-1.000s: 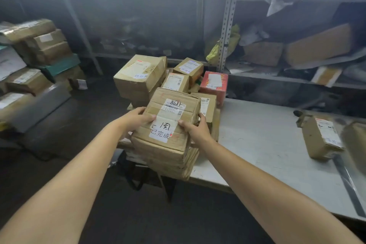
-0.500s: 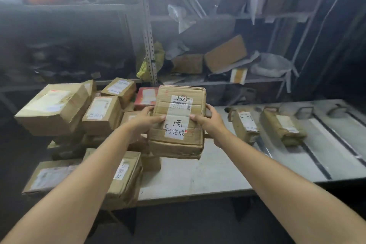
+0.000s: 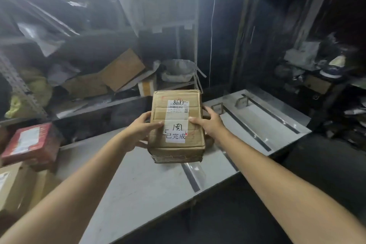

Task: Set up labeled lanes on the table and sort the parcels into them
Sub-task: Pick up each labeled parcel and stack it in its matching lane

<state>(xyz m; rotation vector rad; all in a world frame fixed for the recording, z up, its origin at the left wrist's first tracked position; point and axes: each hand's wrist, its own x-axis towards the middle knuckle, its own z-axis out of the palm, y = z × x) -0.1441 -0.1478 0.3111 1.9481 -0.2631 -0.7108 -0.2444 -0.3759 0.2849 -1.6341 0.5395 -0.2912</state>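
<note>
Parcel (image 3: 176, 125) with a white label and handwriting on its top is held in the air above the table (image 3: 138, 184), over the near part of the taped area. The left hand (image 3: 138, 131) grips its left edge, thumb on top and fingers round the side; the right hand (image 3: 211, 123) clasps the right edge the same way, thumb tip at the label's edge.

Lane set-up looks done, as far as shows: dark tape strips (image 3: 246, 128) run across the table from back to front; small label stands (image 3: 217, 108) sit at the far end between them; what they read is too small to tell.

Sorting seems under way and far from over; a red box (image 3: 29, 142) and brown boxes (image 3: 13, 186) lie heaped at the left, outside the strips, and I judge they await their turn. Something brown (image 3: 209, 141) shows just under the parcel's right side; I cannot tell whether it is a parcel already sorted.

What is left, by my reading: set this parcel down in its lane; then work through the heap.
</note>
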